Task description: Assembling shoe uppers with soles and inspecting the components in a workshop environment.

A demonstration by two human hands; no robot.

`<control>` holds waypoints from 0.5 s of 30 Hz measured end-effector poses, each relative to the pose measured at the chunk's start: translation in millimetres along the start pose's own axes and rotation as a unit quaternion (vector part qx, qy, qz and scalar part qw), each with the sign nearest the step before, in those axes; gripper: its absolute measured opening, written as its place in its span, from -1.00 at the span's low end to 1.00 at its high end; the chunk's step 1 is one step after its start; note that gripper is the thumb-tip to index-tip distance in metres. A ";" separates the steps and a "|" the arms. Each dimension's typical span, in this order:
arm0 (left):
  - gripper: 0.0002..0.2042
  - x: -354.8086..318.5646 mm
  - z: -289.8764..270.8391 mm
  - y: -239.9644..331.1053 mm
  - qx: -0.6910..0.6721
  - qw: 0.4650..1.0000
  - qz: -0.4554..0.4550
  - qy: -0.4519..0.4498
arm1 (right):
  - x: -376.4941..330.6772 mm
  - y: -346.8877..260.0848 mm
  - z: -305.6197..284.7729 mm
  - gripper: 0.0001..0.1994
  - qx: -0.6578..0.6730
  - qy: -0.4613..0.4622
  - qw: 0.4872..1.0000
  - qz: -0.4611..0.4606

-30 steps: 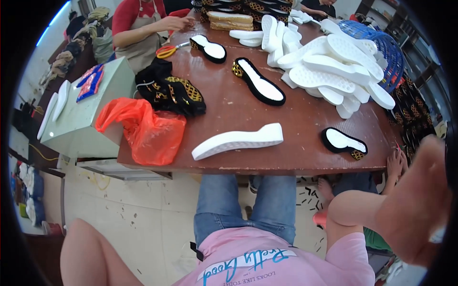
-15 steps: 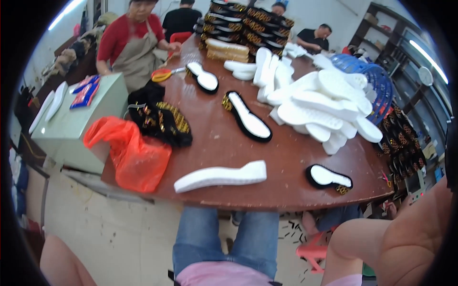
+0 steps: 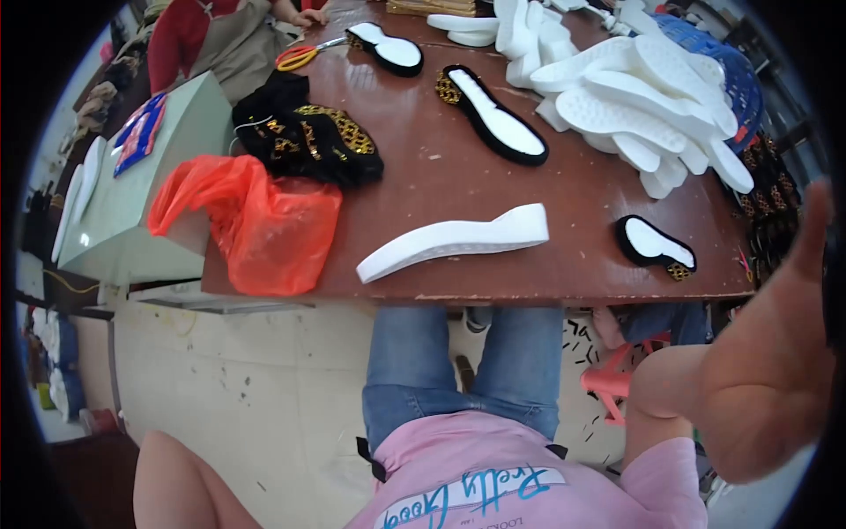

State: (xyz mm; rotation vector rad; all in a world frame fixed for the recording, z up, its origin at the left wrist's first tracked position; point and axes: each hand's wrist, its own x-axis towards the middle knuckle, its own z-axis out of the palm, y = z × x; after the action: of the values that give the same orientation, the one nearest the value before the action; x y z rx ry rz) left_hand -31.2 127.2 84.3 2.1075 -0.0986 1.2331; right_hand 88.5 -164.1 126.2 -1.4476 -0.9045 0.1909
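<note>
My right hand (image 3: 768,370) is raised close to the camera at the right edge, thumb pointing up; its fingers run out of the picture, so I cannot see whether it holds anything. Only my bare left upper arm (image 3: 176,480) shows at the lower left, and that hand is out of view. On the brown table (image 3: 573,189) in front of my knees lies a white wedge sole (image 3: 454,240) near the front edge. To its right, nearest my right hand, lies a small black-rimmed insole (image 3: 654,245) with gold trim.
An orange plastic bag (image 3: 247,220) hangs over the table's left corner beside black-and-gold fabric (image 3: 304,132). Further back lie a long black-rimmed insole (image 3: 493,115), a pile of white soles (image 3: 634,97), orange-handled scissors (image 3: 300,55) and a blue basket (image 3: 723,62). A person in red (image 3: 211,35) works beyond a pale green cabinet (image 3: 132,176).
The view has tipped down and closer, so the table sits higher in the picture. My right hand has risen along the right edge, its thumb now pointing up.
</note>
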 end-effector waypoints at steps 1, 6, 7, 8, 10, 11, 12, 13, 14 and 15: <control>-0.65 0.0 3.5 -3.3 -0.008 1.000 -0.002 0.005 | 14.0 3.9 21.9 -0.81 -0.010 0.002 1.000 0.001; -0.68 -0.8 14.3 -12.2 -0.034 0.999 -0.008 0.029 | -3.4 -66.4 19.6 -0.82 -0.049 0.009 0.999 -0.002; -0.68 -1.2 16.8 -15.0 -0.039 0.999 -0.009 0.029 | -9.4 -4.4 65.0 -0.82 -0.055 0.014 0.998 -0.001; -0.69 -0.9 19.7 -17.7 -0.044 0.999 -0.009 0.029 | -12.4 -5.0 49.5 -0.82 -0.061 0.020 0.998 0.000; -0.70 -0.5 24.1 -22.9 -0.052 0.998 -0.007 0.034 | 2.6 2.4 57.5 -0.82 -0.071 0.028 0.997 -0.004; -0.70 -0.5 25.5 -25.7 -0.054 0.998 -0.006 0.036 | -12.2 -1.4 55.2 -0.82 -0.075 0.030 0.997 -0.006; -0.71 2.2 28.4 -29.0 -0.055 0.998 -0.003 0.044 | -19.1 -7.4 49.5 -0.82 -0.080 0.030 0.996 -0.012; -0.71 4.2 29.9 -32.8 -0.053 0.997 -0.001 0.051 | -23.2 -7.6 51.9 -0.83 -0.084 0.027 0.996 -0.018; -0.71 5.2 29.9 -37.3 -0.049 0.997 -0.001 0.059 | -23.0 1.4 57.8 -0.83 -0.085 0.023 0.996 -0.024; -0.72 6.4 27.9 -39.9 -0.044 0.997 -0.004 0.064 | -28.8 -15.0 45.9 -0.83 -0.084 0.019 0.996 -0.025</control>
State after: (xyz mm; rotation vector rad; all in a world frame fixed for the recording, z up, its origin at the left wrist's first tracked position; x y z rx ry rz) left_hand 8.4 142.9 59.9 1.9471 -0.0851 1.3311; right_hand 34.4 -149.3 121.7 -1.5755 -0.9432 0.0507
